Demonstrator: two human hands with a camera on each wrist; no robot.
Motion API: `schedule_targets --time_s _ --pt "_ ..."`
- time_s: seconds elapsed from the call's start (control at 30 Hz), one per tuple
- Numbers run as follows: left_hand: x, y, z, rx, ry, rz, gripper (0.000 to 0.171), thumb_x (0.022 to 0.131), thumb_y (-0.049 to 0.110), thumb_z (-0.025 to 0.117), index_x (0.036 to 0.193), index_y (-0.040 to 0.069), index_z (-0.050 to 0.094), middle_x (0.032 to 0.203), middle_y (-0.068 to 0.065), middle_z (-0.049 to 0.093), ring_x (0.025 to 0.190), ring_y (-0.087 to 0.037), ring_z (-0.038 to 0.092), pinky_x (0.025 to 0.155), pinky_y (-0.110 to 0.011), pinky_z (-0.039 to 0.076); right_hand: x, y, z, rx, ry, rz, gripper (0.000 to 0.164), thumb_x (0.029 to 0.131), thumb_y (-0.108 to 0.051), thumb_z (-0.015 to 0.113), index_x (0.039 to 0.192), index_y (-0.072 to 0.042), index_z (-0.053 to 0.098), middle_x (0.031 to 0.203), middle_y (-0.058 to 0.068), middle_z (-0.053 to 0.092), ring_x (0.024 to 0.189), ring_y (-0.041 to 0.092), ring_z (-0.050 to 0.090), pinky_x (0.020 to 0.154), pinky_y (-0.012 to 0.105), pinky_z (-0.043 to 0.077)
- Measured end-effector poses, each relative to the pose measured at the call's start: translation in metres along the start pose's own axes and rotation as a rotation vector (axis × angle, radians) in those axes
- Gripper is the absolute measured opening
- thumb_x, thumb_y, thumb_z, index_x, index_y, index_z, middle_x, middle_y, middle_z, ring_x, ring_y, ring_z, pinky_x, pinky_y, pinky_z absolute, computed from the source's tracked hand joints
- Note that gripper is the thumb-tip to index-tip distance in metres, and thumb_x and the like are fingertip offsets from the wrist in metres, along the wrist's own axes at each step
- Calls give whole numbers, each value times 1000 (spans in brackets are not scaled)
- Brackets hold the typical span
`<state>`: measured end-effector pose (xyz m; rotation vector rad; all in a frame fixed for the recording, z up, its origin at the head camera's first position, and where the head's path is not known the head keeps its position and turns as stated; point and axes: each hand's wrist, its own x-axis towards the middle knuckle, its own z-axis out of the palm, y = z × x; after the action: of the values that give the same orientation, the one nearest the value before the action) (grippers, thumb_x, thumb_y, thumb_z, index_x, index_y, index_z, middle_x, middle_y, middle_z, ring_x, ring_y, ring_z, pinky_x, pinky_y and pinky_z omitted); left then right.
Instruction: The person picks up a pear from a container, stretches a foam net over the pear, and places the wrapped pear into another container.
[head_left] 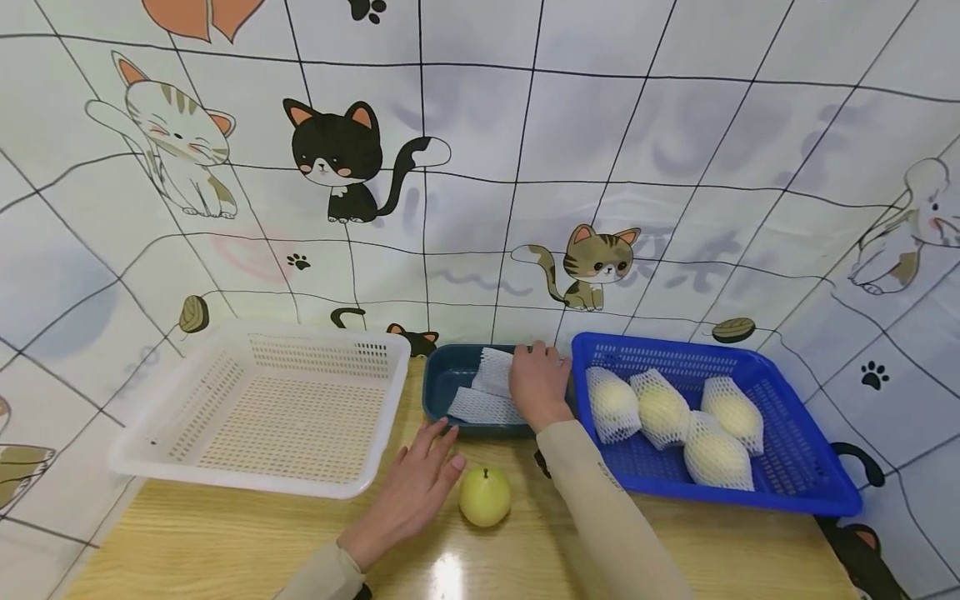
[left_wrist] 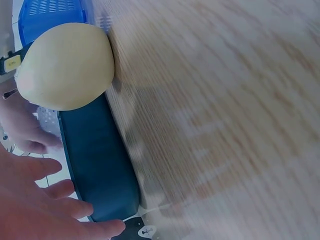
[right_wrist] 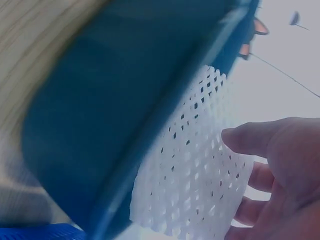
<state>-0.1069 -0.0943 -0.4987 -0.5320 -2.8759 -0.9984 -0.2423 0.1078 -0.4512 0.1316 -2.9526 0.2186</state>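
Observation:
A dark teal tray holds white foam net sleeves. My right hand reaches into its right end, thumb and curled fingers at the edge of a foam net sleeve that shows above the rim in the right wrist view. My left hand lies open with fingers spread, fingertips right at the tray's front wall. Close to its thumb stands a bare yellow-green pear, stem up, on the table. The left wrist view shows the pear large, with the tray behind it.
On the left is a white perforated basket. At right, a blue basket holds several pears in white foam nets. The wooden table runs along the front, and a cat-patterned cloth hangs behind.

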Motion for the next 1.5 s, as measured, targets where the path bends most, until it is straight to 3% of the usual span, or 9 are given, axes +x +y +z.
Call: schedule_targets --time_s 0.33,0.53,0.67,0.8,0.93,1.07,1.17,1.33,1.5 --pt "1 0 -1 56 -20 0 66 108 50 43 158 7 42 164 -16 34 153 -42 23 114 -72 25 -20 -7 -25 114 193 -74 23 102 -25 66 112 -5 72 115 19 67 107 42 63 92 61 51" --pt "1 4 -1 50 -8 8 70 107 53 43 159 7 39 164 -21 33 154 -42 20 115 -71 23 -39 -4 -31 271 254 -120 28 102 -25 66 117 -2 73 114 18 69 105 38 65 88 52 55" --pt "2 7 -2 28 86 54 66 108 47 47 156 2 42 163 -21 34 153 -45 23 114 -71 27 -54 -1 -38 358 221 -105 31 103 -28 64 121 -4 72 119 15 68 110 35 65 92 51 54" --pt "7 11 -6 -93 232 131 55 108 33 53 152 0 46 161 -16 37 153 -42 25 115 -65 30 -68 3 -43 452 205 -112 31 103 -28 65 122 -4 71 120 12 67 109 33 65 89 50 54" --pt "13 18 -12 -207 343 200 49 107 18 57 153 4 46 160 -9 39 154 -34 26 119 -52 31 -82 10 -44 527 217 -130 29 101 -27 68 120 -5 72 120 11 68 109 31 66 88 51 54" --pt "20 23 -15 -239 435 278 53 102 5 61 154 7 47 156 -9 44 148 -31 37 121 -31 29 -98 15 -41 618 199 -108 23 98 -27 72 114 -11 73 118 4 69 106 25 67 88 49 54" --pt "24 26 -16 -241 478 335 54 98 1 66 150 4 52 150 -12 50 140 -31 47 117 -26 34 -109 17 -38 680 177 -94 17 97 -28 74 109 -16 74 114 -2 68 101 18 66 85 45 54" --pt "28 29 -16 -187 496 374 54 89 2 78 141 0 61 137 -13 57 125 -29 56 102 -41 49 -119 20 -34 720 180 -86 15 96 -27 75 109 -19 74 112 -6 68 95 12 64 80 41 54" --pt "29 30 -16 -165 490 391 47 87 5 82 131 6 68 129 -9 59 120 -27 57 97 -42 50 -125 23 -34 720 194 -93 16 95 -26 76 109 -18 75 113 -7 69 96 12 65 81 41 54"
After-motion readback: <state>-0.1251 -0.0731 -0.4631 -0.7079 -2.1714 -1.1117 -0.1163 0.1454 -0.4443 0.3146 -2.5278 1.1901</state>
